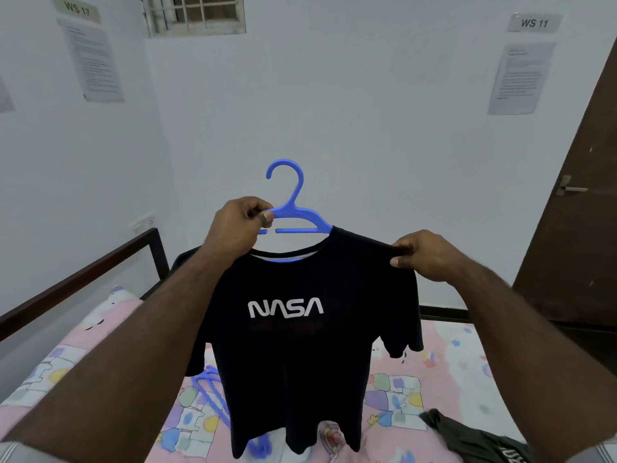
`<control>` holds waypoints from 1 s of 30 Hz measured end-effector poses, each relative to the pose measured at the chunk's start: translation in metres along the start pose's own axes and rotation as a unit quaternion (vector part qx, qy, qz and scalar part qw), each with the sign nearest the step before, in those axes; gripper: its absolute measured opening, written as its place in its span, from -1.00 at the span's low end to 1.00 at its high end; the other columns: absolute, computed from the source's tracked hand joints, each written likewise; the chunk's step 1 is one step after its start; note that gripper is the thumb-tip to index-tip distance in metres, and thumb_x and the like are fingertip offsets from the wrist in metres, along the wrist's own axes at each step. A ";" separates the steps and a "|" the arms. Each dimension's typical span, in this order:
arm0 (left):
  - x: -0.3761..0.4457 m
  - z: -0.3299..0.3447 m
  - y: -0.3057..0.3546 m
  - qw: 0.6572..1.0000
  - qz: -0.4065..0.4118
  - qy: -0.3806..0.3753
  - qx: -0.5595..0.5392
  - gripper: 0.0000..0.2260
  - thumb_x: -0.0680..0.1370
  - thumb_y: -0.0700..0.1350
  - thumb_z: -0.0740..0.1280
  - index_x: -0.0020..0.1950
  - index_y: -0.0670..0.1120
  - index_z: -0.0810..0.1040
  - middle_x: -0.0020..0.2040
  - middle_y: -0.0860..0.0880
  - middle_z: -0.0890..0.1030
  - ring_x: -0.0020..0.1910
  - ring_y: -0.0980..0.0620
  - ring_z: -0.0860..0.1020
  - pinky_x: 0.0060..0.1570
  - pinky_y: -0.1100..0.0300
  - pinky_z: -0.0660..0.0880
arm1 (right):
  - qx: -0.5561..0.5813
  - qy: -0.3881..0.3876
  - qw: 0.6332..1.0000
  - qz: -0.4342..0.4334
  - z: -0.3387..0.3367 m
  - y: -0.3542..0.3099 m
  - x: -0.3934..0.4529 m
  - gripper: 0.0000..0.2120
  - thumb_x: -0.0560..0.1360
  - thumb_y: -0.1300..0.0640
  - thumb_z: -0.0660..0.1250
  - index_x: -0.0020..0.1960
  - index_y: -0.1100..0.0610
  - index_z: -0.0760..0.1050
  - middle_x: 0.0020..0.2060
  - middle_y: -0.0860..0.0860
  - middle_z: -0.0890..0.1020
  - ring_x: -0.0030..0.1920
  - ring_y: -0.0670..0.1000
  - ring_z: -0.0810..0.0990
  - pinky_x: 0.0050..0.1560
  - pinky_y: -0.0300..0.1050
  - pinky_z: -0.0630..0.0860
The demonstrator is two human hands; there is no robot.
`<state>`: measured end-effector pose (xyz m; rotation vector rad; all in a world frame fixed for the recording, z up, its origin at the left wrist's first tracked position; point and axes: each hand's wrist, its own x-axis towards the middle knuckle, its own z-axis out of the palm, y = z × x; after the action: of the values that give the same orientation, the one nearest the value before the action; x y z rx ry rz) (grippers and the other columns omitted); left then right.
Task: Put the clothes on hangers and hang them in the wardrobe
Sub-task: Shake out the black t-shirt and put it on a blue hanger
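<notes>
A black T-shirt (293, 355) with white NASA lettering hangs in front of me on a blue plastic hanger (293, 208), whose hook points up. My left hand (238, 228) pinches the hanger's left arm near the neck. My right hand (424, 253) pinches the shirt's right shoulder seam. The hanger's right arm is hidden inside the shirt. More blue hangers (213, 399) lie on the bed below, partly behind the shirt. A dark olive garment (474, 436) is crumpled at the bed's lower right.
The bed (83, 349) has a pink patterned sheet and a dark metal frame (80, 282) along its left side. A brown door (581, 222) with a lever handle stands at the right. White walls carry paper notices.
</notes>
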<state>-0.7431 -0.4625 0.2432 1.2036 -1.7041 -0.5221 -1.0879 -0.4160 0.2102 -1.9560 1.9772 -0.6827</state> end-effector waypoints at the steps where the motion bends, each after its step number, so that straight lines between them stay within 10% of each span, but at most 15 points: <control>1: 0.000 -0.002 0.000 1.000 0.000 0.003 -0.002 -0.88 0.63 -0.16 0.32 0.02 -0.10 0.66 -0.10 -0.04 0.69 -0.11 0.14 0.59 -0.33 0.59 0.38 | -0.004 0.010 1.000 -0.005 -0.002 -0.003 0.000 -0.83 0.51 0.12 0.46 0.10 0.00 0.67 -0.05 -0.09 0.70 0.04 -0.03 0.63 -0.02 -0.18 0.45; 17: -0.002 -0.016 0.002 1.000 -0.003 0.024 -0.014 -0.88 0.63 -0.16 0.33 0.07 -0.10 0.67 -0.12 -0.04 0.70 -0.08 0.08 0.66 -0.30 0.57 0.42 | 0.079 0.109 0.983 -0.127 0.011 -0.094 0.006 -0.70 0.54 0.05 0.41 0.27 0.06 0.61 0.21 -0.12 0.65 0.16 -0.18 0.59 0.23 -0.32 0.38; 30: -0.017 -0.039 -0.002 1.000 -0.003 0.013 -0.012 -0.88 0.63 -0.17 0.32 0.03 -0.08 0.67 -0.14 -0.03 0.71 -0.10 0.10 0.67 -0.26 0.53 0.45 | 0.109 0.071 0.981 -0.143 0.040 -0.137 0.006 -0.82 0.57 0.09 0.37 0.14 -0.01 0.67 -0.01 -0.16 0.69 0.03 -0.13 0.62 0.07 -0.23 0.43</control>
<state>-0.7068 -0.4413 0.2522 1.1931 -1.6681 -0.5276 -0.9497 -0.4237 0.2468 -2.1218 1.6251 -1.0893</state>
